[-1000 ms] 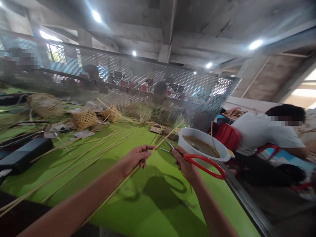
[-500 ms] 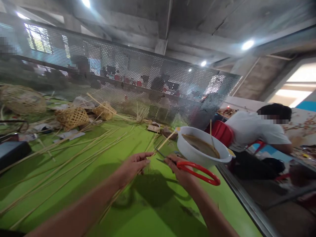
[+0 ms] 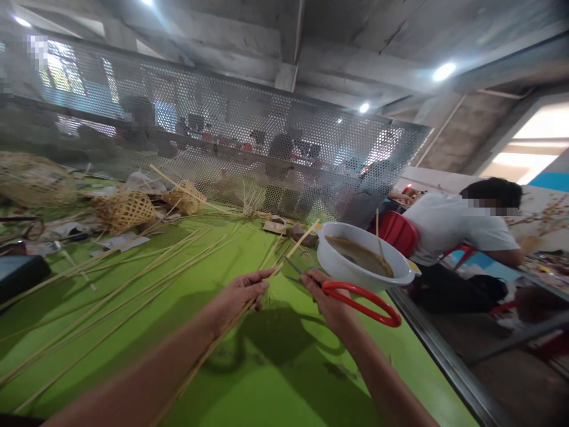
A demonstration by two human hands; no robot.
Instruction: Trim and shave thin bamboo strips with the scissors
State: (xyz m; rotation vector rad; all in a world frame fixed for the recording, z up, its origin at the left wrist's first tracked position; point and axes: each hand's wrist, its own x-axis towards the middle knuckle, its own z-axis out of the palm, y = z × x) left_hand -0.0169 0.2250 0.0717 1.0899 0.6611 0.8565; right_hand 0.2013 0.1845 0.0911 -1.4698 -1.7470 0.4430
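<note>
My left hand (image 3: 249, 292) pinches a thin bamboo strip (image 3: 299, 241), which slants up and away past the fingertips and trails back along my forearm. In my right hand (image 3: 320, 289) is a pair of scissors (image 3: 362, 303) with red handles. Their blades point toward the strip, a little to its right and seemingly apart from it. A white bowl (image 3: 402, 279) of brown liquid stands just beyond my right hand, with a thin stick (image 3: 377, 225) leaning in it. More long strips (image 3: 146, 287) lie over the green table (image 3: 284, 391) to the left.
Woven bamboo baskets (image 3: 127, 210) and scraps sit at the back left, near a dark box (image 3: 22, 279). A perforated metal screen (image 3: 267, 136) borders the far side. Right of the table edge (image 3: 444, 362), a person in a white shirt (image 3: 448, 222) bends over another table.
The scissors have moved slightly right, and their blades have come away from the strip. The strip now reaches farther past my left fingers. The view has shifted slightly.
</note>
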